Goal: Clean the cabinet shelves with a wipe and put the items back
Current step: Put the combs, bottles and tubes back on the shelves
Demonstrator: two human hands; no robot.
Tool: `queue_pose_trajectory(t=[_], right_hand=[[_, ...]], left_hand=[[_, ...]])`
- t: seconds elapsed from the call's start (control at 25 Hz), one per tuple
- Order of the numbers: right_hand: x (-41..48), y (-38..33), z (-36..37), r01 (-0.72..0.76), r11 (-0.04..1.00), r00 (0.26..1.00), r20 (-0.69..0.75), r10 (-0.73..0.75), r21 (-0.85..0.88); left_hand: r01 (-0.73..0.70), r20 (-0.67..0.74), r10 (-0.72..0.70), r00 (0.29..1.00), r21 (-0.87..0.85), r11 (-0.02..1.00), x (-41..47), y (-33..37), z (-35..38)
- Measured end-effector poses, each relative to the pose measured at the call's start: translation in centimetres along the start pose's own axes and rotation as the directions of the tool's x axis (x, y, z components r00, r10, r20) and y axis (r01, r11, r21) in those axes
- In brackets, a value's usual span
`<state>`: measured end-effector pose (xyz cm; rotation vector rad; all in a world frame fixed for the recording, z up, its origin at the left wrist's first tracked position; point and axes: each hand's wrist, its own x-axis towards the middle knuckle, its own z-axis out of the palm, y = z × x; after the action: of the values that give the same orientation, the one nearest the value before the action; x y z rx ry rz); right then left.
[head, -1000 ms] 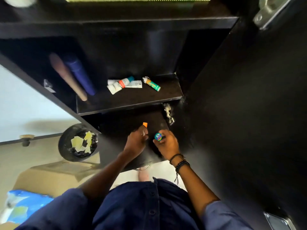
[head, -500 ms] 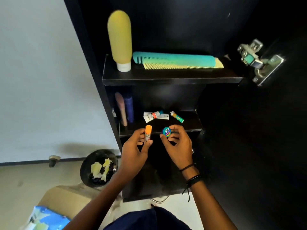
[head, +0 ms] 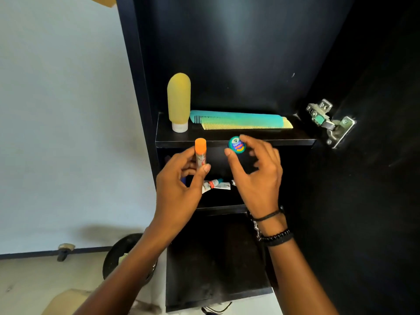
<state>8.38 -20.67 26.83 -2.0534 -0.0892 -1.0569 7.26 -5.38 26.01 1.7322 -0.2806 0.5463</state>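
Observation:
My left hand point(head: 181, 187) holds an upright stick with an orange cap point(head: 200, 153) just below the front edge of the upper shelf point(head: 272, 139). My right hand point(head: 256, 176) pinches a small round green tin point(head: 237, 145) between thumb and fingertips at that same edge. On the upper shelf stand a yellow bottle point(head: 178, 101) on its white cap and two long combs, teal and yellow point(head: 241, 120). A white tube with a red band point(head: 214, 185) lies on the shelf below, partly hidden by my hands.
The black cabinet door point(head: 375, 201) stands open on the right with a metal hinge point(head: 329, 123). A dark round bin point(head: 122, 253) with scraps sits on the floor at lower left, beside a cardboard box point(head: 66, 301). A pale wall fills the left.
Both hands rose from the bottom shelf to the upper shelf's front edge, carrying the orange-capped stick and the green tin. The view tilted upward.

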Motion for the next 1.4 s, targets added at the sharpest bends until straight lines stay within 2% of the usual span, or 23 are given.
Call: queue_pose_trajectory(t=[0.12, 0.24, 0.4, 0.64, 0.72, 0.88, 1.04, 1.08, 1.2, 1.4], right_hand=[[2.5, -0.4, 0.4, 0.006, 0.995, 1.000, -0.026, -0.009, -0.097], [3.7, -0.1, 1.1, 0.009, 0.980, 1.000, 0.014, -0.006, -0.200], [3.1, 0.2, 1.4, -0.024, 0.986, 1.000, 0.004, 0.025, -0.163], [3.1, -0.4, 1.4, -0.016, 0.985, 1.000, 0.006, 0.017, -0.172], [3.3, -0.4, 1.5, -0.017, 0.980, 1.000, 0.007, 0.019, -0.198], [3.6, -0.4, 1.7, -0.029, 0.963, 0.999, 0.011, 0.033, -0.269], [3.7, -0.3, 2.0, -0.028, 0.945, 0.999, 0.025, 0.038, -0.327], [3.7, -0.3, 2.0, -0.030, 0.944, 0.999, 0.024, 0.041, -0.330], [3.7, -0.3, 2.0, -0.042, 0.945, 0.999, 0.013, 0.049, -0.324], [3.7, -0.4, 2.1, -0.064, 0.950, 0.998, 0.007, 0.070, -0.306]], left_hand=[[-0.012, 0.004, 0.012, 1.000, 0.005, 1.000, 0.9, 0.8, 0.2], [-0.023, 0.015, 0.023, 1.000, 0.017, 1.000, 1.1, 1.1, 0.5], [-0.062, -0.020, 0.063, 0.998, 0.048, 0.997, 2.1, 2.1, 0.7], [-0.050, -0.031, 0.058, 0.998, 0.212, 0.976, 6.1, 3.7, 1.6], [-0.079, 0.008, 0.081, 0.997, 0.346, 0.935, 6.8, 3.8, 2.0], [-0.237, 0.119, 0.205, 0.971, 0.562, 0.793, 8.1, 4.3, 3.2], [-0.304, 0.278, 0.141, 0.950, 0.728, 0.614, 10.3, 4.5, 4.9], [-0.305, 0.293, 0.121, 0.948, 0.738, 0.602, 10.5, 4.3, 5.2], [-0.299, 0.297, 0.118, 0.947, 0.692, 0.657, 10.0, 3.5, 5.3], [-0.248, 0.224, 0.143, 0.964, 0.569, 0.784, 9.3, 2.8, 5.1]])
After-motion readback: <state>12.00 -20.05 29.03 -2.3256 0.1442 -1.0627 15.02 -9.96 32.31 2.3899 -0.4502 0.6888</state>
